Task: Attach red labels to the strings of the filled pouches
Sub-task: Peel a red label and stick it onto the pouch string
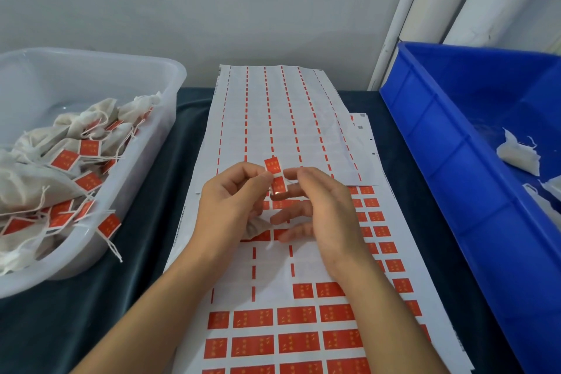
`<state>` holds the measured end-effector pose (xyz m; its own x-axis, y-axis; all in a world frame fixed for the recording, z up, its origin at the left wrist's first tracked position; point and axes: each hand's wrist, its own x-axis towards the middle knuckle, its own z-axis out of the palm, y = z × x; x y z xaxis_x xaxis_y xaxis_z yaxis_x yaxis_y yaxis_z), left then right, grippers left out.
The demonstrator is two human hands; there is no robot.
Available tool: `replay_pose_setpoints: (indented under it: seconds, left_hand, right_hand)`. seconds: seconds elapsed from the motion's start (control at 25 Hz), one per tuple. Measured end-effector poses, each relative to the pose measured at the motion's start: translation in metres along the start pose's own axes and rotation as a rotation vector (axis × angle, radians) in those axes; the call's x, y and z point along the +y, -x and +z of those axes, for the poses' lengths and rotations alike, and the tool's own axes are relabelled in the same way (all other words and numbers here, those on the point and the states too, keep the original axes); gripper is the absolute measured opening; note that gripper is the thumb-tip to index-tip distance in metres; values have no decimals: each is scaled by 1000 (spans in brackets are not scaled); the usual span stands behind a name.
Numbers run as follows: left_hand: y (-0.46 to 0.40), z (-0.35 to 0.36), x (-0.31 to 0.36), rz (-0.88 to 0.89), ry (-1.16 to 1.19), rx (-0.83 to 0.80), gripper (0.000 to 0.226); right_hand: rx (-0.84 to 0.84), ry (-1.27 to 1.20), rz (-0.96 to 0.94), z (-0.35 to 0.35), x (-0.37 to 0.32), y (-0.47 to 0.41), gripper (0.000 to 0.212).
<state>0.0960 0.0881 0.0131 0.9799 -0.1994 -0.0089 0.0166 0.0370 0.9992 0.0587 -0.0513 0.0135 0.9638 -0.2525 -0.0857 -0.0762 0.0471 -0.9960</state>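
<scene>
I see labelled pouches [60, 161] filling the clear tub [170, 76]; my left hand [230, 200] pinches an upright red label [275, 174]; right hand [321, 209] relaxed.

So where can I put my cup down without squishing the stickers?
Dark cloth shows bare between the clear tub and the sticker sheets, and again in front of the tub. A narrow strip lies between the sheets and the blue bin. The middle is crowded: left hand and right hand holding a red label.
</scene>
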Motion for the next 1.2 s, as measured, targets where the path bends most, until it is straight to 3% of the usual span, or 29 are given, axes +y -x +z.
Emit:
replay_pose_setpoints:
  seconds: [0.24, 0.48, 0.84, 1.08, 1.2]
  left_hand:
    - [1, 0, 2, 10, 11, -18, 24]
    - [2, 2, 2, 14, -27, -21, 27]
    - [3, 3, 2, 23, -52, 1, 25]
    - [1, 3, 0, 8, -62, 26, 23]
    - [1, 2, 0, 19, -56, 16, 22]
  right_hand:
    - [-123, 1, 36, 0, -1, 1, 29]
    - [-40, 42, -89, -2, 0, -1, 34]
    - [-44, 71, -165, -3, 2, -2, 33]
    - [50, 53, -128, -3, 4, -2, 34]
    - [3, 78, -141, -3, 3, -1, 33]
